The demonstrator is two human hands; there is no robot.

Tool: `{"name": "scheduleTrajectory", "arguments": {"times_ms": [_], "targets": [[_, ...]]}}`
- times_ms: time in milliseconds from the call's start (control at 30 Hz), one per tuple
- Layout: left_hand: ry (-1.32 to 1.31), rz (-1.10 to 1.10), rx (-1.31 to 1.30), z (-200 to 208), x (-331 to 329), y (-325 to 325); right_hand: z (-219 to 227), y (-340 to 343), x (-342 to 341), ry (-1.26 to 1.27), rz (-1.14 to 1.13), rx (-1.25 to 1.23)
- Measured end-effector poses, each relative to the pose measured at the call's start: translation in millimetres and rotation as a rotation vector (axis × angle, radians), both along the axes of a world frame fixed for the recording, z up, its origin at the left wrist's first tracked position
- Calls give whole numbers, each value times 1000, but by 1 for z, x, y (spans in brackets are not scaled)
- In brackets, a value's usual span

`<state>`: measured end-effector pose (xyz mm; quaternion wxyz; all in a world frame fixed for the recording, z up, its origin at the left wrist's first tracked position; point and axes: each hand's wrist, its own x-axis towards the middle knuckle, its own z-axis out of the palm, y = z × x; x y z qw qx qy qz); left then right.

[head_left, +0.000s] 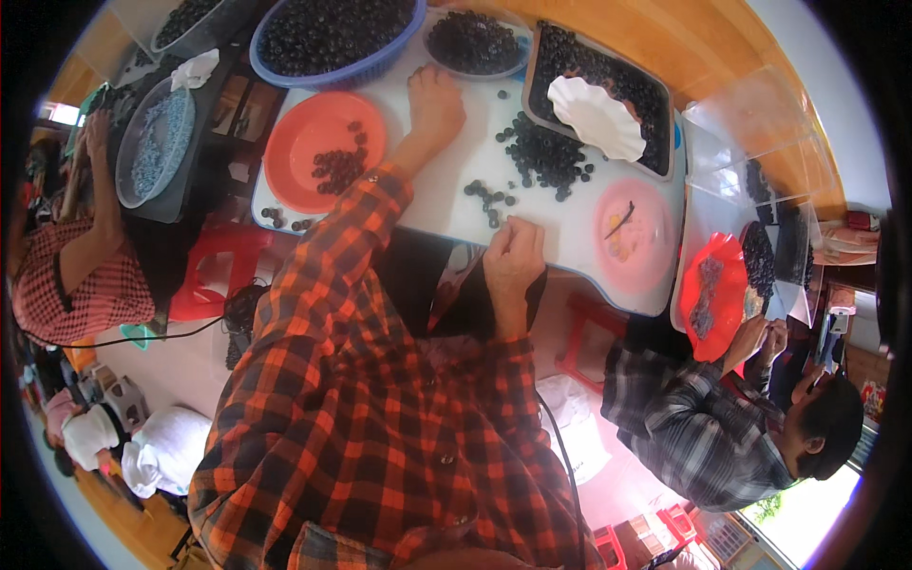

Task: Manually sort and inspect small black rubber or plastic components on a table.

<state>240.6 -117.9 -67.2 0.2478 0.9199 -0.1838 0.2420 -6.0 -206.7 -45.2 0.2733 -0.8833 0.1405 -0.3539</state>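
Observation:
My left hand (435, 100) rests on the white table (446, 214) with its fingers curled under and nothing visible in it, just below a small bowl of dark berries (473, 43). My right hand (513, 255) sits at the table's near edge with its fingers bunched together; whether they pinch a berry is hidden. A small cluster of dark berries (489, 197) lies just beyond it, and a larger loose pile (546, 157) lies further right. An orange plate (323, 152) holding some berries is to the left of my left forearm.
A blue basket (332, 38) full of berries stands at the back. A white scalloped dish (598, 116) lies on a dark tray (608, 81) of berries. A pink plate (632, 233) is at right. Other people work at the left (81, 275) and right (703, 418), with red stools below.

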Motion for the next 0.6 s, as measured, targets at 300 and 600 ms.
{"name": "scheduleTrajectory", "arguments": {"times_ms": [300,600], "targets": [[-6,-9,-64,-8,11,10,-1,-1,-2,31,-17,15],[339,174,-637,17,8,6,-2,-1,0,1,-9,9]]}}
